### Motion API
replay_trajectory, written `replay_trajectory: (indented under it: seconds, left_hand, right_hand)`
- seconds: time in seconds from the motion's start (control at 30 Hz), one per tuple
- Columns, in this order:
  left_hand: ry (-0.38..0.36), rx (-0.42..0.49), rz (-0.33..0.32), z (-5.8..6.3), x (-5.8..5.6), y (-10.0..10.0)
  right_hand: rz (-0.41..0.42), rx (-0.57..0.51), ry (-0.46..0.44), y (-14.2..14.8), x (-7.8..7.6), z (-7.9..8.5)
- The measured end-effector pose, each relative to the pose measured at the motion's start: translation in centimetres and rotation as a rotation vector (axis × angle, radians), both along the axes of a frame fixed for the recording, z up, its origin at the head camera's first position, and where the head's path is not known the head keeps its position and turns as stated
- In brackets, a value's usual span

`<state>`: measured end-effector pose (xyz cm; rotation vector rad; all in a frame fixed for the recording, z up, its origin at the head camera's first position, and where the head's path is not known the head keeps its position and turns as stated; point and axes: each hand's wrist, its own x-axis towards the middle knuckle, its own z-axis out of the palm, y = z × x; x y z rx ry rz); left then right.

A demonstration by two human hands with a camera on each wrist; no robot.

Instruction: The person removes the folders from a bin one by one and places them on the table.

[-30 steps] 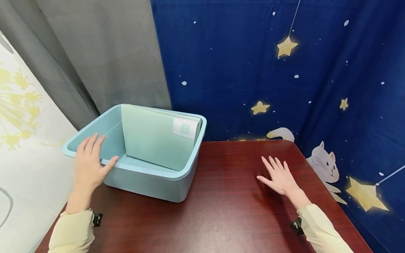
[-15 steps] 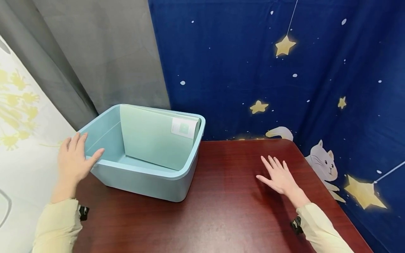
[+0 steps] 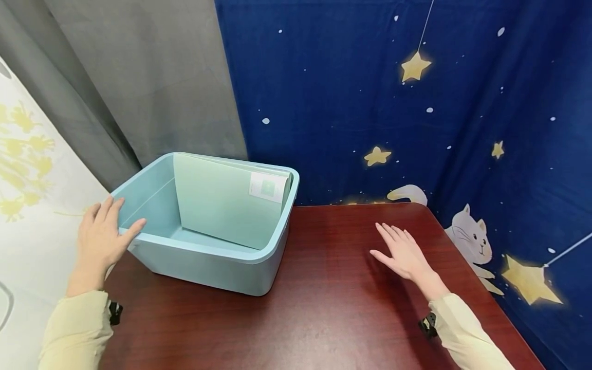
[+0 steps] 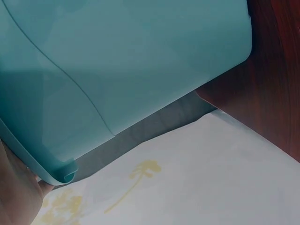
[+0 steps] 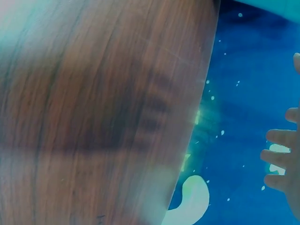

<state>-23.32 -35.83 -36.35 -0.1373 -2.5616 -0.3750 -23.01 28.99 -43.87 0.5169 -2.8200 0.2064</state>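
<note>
A light blue plastic bin (image 3: 208, 270) stands on the dark red table (image 3: 333, 308) at the left. Inside it a pale green folder (image 3: 222, 205) with a white label (image 3: 267, 186) leans upright along the far side. My left hand (image 3: 99, 239) rests on the bin's near left corner, fingers fairly straight over the rim and thumb pointing along the front edge. From the left wrist, the same hand (image 4: 18, 192) shows partly beside the rim. My right hand (image 3: 403, 253) hovers over the table's right part, fingers straight, holding nothing; its fingers also edge into the right wrist view.
Behind the table hang a grey curtain (image 3: 152, 72) and a blue curtain (image 3: 324, 92) printed with stars and a cat. White cloth (image 3: 28, 246) with yellow flowers hangs at the left. The table's right edge runs down past my right forearm.
My left hand has moved left along the bin's near rim to its left corner. The right hand has shifted slightly left, its fingers closer together. The bin and folder have stayed put.
</note>
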Motion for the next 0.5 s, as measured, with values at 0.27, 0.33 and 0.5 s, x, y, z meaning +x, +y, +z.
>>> replay_trajectory:
  seconds: [0.27, 0.33, 0.5]
  left_hand:
    - [0.001, -0.007, 0.001, 0.0, 0.1, 0.1]
    - [0.001, -0.006, 0.004, 0.0, 0.2, 0.1]
    - [0.006, -0.005, 0.006, 0.1, 0.3, 0.2]
  right_hand:
    - [0.080, -0.085, 0.103, -1.6, -0.6, 1.2]
    - [0.094, -0.116, 0.115, -2.1, -0.6, 1.6]
    - [0.113, -0.218, 0.127, -3.2, -0.8, 2.3]
